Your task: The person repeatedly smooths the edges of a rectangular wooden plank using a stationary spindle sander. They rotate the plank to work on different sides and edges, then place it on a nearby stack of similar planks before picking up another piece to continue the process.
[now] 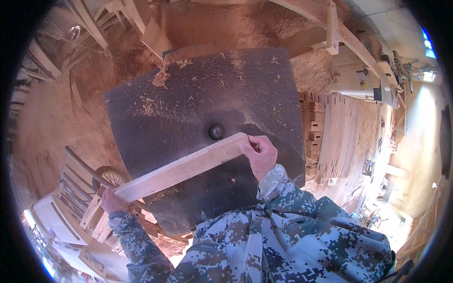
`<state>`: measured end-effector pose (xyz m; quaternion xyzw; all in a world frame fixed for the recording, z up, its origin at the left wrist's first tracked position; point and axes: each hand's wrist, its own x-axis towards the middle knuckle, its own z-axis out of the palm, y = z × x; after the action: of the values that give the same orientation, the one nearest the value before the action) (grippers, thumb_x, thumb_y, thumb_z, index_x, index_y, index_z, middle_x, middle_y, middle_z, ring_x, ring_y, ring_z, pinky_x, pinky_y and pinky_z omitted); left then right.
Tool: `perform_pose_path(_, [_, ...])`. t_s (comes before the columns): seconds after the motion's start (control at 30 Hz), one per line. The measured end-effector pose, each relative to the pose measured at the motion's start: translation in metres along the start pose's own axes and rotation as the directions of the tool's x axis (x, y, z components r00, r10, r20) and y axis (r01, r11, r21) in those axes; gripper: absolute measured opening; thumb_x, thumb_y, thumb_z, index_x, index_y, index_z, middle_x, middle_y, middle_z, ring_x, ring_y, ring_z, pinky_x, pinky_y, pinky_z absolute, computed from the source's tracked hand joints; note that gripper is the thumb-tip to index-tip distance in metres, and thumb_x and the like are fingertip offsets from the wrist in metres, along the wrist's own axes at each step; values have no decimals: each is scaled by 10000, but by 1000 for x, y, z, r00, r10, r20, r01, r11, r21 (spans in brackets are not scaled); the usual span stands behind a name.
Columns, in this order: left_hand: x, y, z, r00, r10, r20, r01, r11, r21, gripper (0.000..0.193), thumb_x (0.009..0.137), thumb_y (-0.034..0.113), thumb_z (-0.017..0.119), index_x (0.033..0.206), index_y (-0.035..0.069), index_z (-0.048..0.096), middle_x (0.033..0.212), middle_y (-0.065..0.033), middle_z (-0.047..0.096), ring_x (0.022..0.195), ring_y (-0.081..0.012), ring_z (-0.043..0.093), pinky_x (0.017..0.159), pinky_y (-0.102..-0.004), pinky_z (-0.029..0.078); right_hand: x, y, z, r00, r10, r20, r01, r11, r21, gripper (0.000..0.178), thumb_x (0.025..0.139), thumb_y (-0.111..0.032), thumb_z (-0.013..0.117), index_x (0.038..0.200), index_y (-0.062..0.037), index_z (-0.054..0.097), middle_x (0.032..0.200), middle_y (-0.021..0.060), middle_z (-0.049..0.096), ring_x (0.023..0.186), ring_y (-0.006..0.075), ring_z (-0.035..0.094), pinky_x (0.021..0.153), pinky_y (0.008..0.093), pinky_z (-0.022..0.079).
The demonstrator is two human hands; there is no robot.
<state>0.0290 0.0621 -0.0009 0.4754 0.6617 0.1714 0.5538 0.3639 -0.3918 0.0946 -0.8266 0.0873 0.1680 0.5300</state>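
Note:
A long pale wooden board (184,166) spans between my two hands, slanting from lower left up to the right. My left hand (112,202) grips its left end, beyond the near left edge of a dark machine table (165,111). The fingers of my right hand (260,153) are closed around the right end, above the table's middle. Just past the board, a round dark spindle (216,131) stands up from the tabletop. The board looks very near it; whether they touch I cannot tell. Sawdust and shavings (163,78) lie over the table's far half.
Stacked wooden pieces (314,134) and long planks (339,137) stand to the right of the table. At the left are a cart with a spoked wheel (111,177) and more stacked wood (96,219). Timber frames (332,28) stand beyond the far edge, over a sawdust-covered floor (198,26).

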Motion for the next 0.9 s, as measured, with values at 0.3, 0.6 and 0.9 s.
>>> perform_pose_path(0.3, [-1,10,13,949,179,-259,-173,984,46,258,919,263,724,999,24,776,848,-50,670,701,-172,592,612,-340,482,3,-9,-5,996,55,72,-58,997,47,318,907,-29,833,1189,40,702,1105,70,674,920,124,652,835,288,558])
perform_pose_path(0.6, [-24,49,33,972,165,-165,-142,980,141,336,939,189,654,1191,-20,729,1049,-74,666,980,-192,611,899,-330,494,3,-25,-7,991,87,98,-84,996,-29,325,924,-36,831,1210,32,693,1160,84,658,945,126,631,854,284,541])
perform_pose_path(0.9, [-10,45,27,957,158,-245,-138,986,94,382,955,175,632,1277,-20,697,1032,-80,650,957,-201,594,893,-336,485,1,-25,1,997,59,58,-59,998,-8,309,909,-7,823,1193,38,709,1176,92,657,962,138,637,853,287,542])
